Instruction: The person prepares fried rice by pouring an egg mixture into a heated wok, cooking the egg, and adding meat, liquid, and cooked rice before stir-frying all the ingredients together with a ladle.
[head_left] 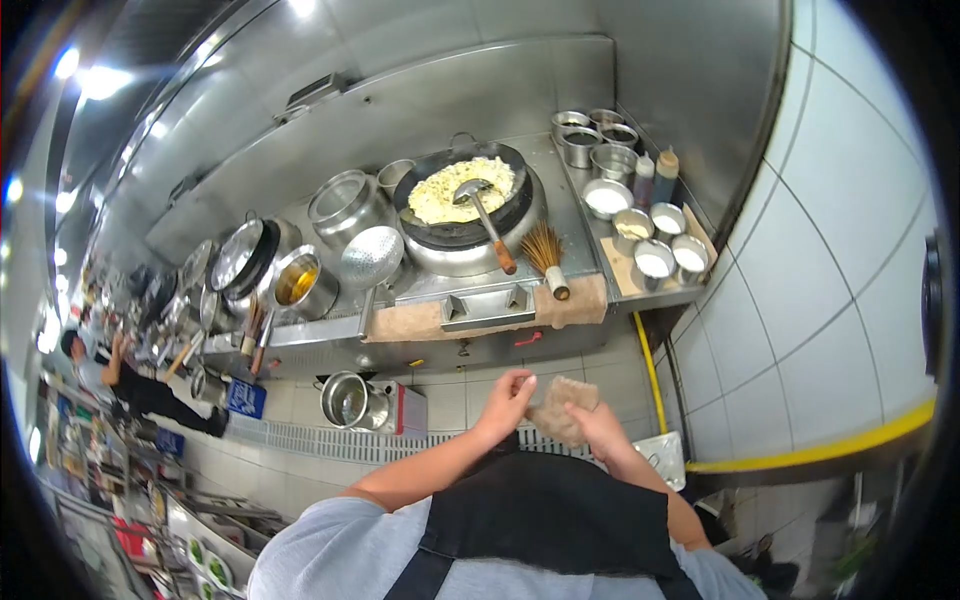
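In front of the black apron, my right hand (598,426) grips a crumpled beige cloth (566,408). My left hand (508,400) is beside the cloth's left edge with its fingers curled; whether it pinches the cloth is too small to tell. Beyond the hands, a black wok (407,186) on the stove holds a yellow and white food (440,196). A ladle (484,212) with a wooden handle rests in the wok, its handle over the rim. A bamboo brush (547,259) lies right of the wok. Another beige cloth (405,323) lies along the stove's front edge.
Seasoning pots (655,262) and squeeze bottles (665,175) stand at the right. A perforated strainer (372,256) and a pot of yellow liquid (303,283) are to the left. A metal pot (346,400) stands low below the stove. Another person (135,388) is at the far left.
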